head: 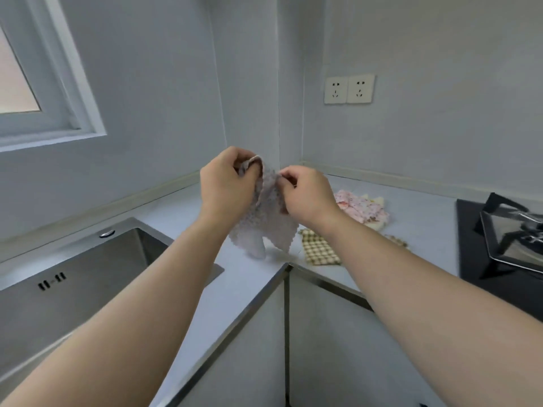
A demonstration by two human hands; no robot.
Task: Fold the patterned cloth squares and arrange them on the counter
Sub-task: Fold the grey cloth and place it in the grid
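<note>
Your corner counter point(176, 212) runs between the steel sink point(73, 277) on your left and the black gas hob point(476, 259) on your right. It shows no tidy row of folded squares, so count yourself early in the job. Towards the back wall lies a loose heap of pink floral cloth point(361, 207) with paler yellow pieces at its far edge. The layers overlap and your right forearm covers part of the heap, so you cannot count the squares in it. Just in front of it, near the counter's front edge, a tan checked cloth point(318, 248) lies flat. It may already be folded, though your arm hides its right side. The grey patterned cloth point(264, 227) is the one in work. It hangs above the counter's corner, bunched at the top, with two lower corners dangling just over the surface. Your left hand point(226, 183) grips its top edge with the fingers curled over the fabric. Your right hand point(308, 192) pinches the neighbouring edge close beside it. No clean crease shows yet, so you have this square left to fold and lay down, then the heap to work through.
</note>
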